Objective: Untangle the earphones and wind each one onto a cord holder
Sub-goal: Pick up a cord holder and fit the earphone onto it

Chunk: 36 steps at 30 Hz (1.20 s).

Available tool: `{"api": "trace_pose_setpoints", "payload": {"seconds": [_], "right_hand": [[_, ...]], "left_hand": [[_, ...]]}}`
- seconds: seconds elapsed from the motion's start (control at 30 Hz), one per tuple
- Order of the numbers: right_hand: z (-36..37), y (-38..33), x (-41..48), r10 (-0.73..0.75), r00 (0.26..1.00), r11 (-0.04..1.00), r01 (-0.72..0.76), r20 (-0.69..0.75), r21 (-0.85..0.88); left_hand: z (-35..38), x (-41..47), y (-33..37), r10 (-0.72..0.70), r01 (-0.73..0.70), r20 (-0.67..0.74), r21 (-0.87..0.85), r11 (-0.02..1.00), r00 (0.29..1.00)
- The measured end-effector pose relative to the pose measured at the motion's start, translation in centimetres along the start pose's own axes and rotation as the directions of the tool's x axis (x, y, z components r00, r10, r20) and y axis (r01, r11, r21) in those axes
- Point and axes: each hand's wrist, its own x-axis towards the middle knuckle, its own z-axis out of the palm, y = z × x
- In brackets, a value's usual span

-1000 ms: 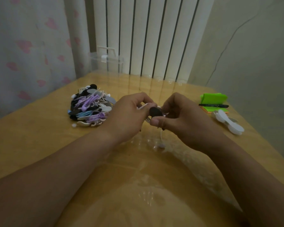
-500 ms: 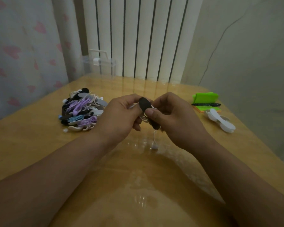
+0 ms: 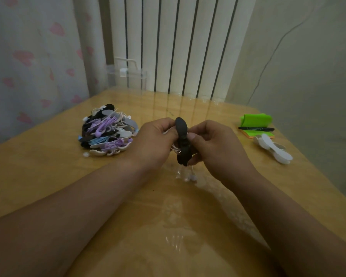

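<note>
Both my hands hold a black cord holder point(image 3: 182, 140) upright above the middle of the table. My left hand point(image 3: 155, 143) grips it from the left, its fingers curled round the white earphone cord wound on the holder. My right hand point(image 3: 212, 144) pinches the holder's waist with the thumb in front. A white earbud point(image 3: 192, 177) dangles below the holder, close to the tabletop. A pile of wound holders and earphones point(image 3: 107, 132), purple, black, blue and white, lies to the left.
A white empty cord holder point(image 3: 274, 148) lies at the right, beside green and orange sticky notes point(image 3: 256, 123) with a black pen point(image 3: 256, 128) across them. A clear plastic box point(image 3: 126, 76) stands at the table's far edge. The wooden tabletop point(image 3: 48, 176) is glossy.
The black holder has turned from lying nearly flat to standing upright between my hands. The camera view shifted slightly, and the dangling earbud hangs a bit lower.
</note>
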Motion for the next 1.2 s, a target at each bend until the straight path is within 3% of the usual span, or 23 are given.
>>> {"api": "trace_pose_setpoints", "payload": {"seconds": [0.13, 0.27, 0.47, 0.6, 0.77, 1.03, 1.2], "right_hand": [[0.1, 0.3, 0.1, 0.011, 1.0, 1.0, -0.011, 0.002, -0.022], [0.3, 0.8, 0.4, -0.079, 0.992, 0.976, 0.056, -0.101, -0.211], [0.3, 0.8, 0.6, -0.139, 0.981, 0.939, 0.086, -0.137, -0.333], [-0.3, 0.7, 0.5, -0.139, 0.983, 0.96, 0.104, -0.121, -0.259], [-1.3, 0.4, 0.2, -0.064, 0.996, 0.998, 0.063, -0.064, -0.016], [-0.6, 0.6, 0.4, -0.126, 0.988, 0.986, 0.115, -0.088, -0.121], [0.2, 0.5, -0.2, -0.247, 0.967, 0.926, 0.254, 0.059, -0.28]], "left_hand": [[0.0, 0.0, 0.2, -0.046, 0.048, 0.032, -0.08, 0.996, 0.998], [0.4, -0.2, 0.4, -0.089, 0.098, 0.062, -0.171, 0.98, 0.994], [0.9, -0.1, 0.7, -0.203, 0.222, 0.1, -0.24, 0.945, 0.974], [0.7, -0.2, 0.1, -0.087, 0.102, 0.131, -0.111, 0.989, 0.988], [0.4, 0.2, 0.1, -0.136, 0.16, 0.105, -0.275, 0.948, 0.985], [0.9, 0.3, 0.1, -0.184, 0.188, 0.049, -0.411, 0.892, 0.982], [0.4, 0.6, 0.4, -0.286, 0.224, -0.02, -0.571, 0.79, 0.958]]}}
